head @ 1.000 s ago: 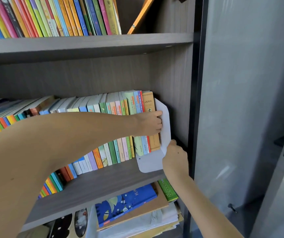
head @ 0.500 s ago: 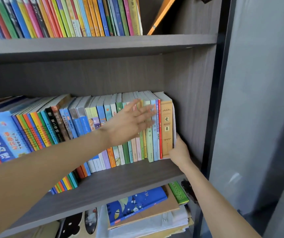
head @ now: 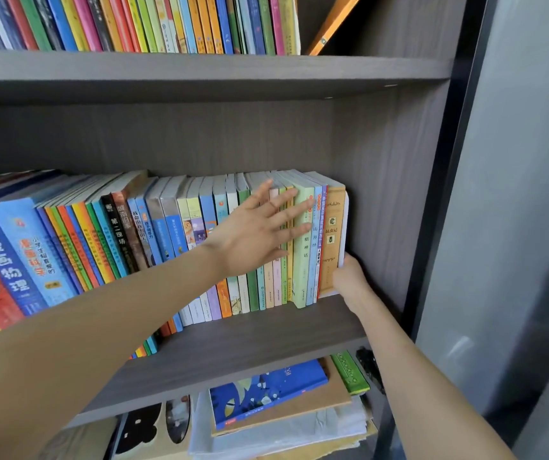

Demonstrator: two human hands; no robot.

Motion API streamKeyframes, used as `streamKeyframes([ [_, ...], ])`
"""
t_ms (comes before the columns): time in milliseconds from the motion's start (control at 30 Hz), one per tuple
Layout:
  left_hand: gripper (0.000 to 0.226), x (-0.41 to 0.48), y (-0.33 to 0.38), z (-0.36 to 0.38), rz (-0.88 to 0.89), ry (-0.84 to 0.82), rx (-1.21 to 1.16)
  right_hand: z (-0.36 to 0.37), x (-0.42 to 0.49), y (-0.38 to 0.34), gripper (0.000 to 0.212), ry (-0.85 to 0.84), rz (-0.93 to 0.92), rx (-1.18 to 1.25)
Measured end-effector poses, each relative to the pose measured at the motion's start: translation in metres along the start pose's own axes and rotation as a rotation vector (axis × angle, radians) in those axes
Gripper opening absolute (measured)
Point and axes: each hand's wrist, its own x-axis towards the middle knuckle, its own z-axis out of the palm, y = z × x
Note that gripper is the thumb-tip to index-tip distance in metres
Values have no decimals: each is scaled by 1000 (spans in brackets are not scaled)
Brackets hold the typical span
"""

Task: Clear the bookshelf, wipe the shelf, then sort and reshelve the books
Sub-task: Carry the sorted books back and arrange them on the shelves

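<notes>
A long row of colourful books stands on the middle shelf, ending at the right in a tan book. A thin white bookend stands flush against that tan book. My left hand lies flat with spread fingers on the spines near the right end of the row. My right hand holds the bookend's lower edge at the row's right end, with its fingertips hidden behind it.
The upper shelf holds a packed row of books and one orange book leaning at its right. Below lies a flat stack topped by a blue book. The shelf's side panel and a grey wall are at the right.
The white bookend went from angled out in front to upright against the tan book. My left hand left the tan book's top and spread flat on the spines. The books stand straighter.
</notes>
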Motion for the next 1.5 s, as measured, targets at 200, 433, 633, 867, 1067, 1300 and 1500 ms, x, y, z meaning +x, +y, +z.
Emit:
streamKeyframes([
  [200, 63, 4, 2, -9, -78, 198, 11, 0, -13, 8, 30, -31, -57, 42],
  [433, 96, 19, -6, 21, -221, 286, -260, 5, -2, 5, 34, -40, -78, 42],
  [633, 89, 26, -5, 32, -254, 439, -324, 7, 8, 5, 32, -74, -61, 38],
  [867, 85, 30, 10, 21, -390, 375, -373, 6, 8, 7, 37, -109, -44, 27],
  [1067, 65, -18, 1, -2, -473, 403, -225, 12, 5, 9, 31, -106, -10, 71],
  [1300, 113, -145, -3, 5, -1222, 192, -86, 16, 0, 10, 51, -33, 16, 218],
  [1500, 130, -177, 22, 35, -1327, 117, -380, 12, 2, 9, 62, -66, -24, 198],
])
